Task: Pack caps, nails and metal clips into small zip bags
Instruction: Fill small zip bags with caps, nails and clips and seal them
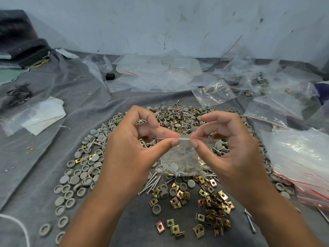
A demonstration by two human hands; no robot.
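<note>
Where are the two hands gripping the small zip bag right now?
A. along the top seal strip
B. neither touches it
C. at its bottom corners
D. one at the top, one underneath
A: the left hand and the right hand both pinch the top seal strip of the small zip bag, which hangs below them holding grey caps and nails over the pile.

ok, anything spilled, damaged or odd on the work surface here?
Nothing damaged. Caps, nails and metal clips lie in loose heaps on the grey cloth, apparently the working stock. Both hands, left hand and right hand, pinch the top of a small zip bag holding parts. Empty bags lie scattered behind.
</note>
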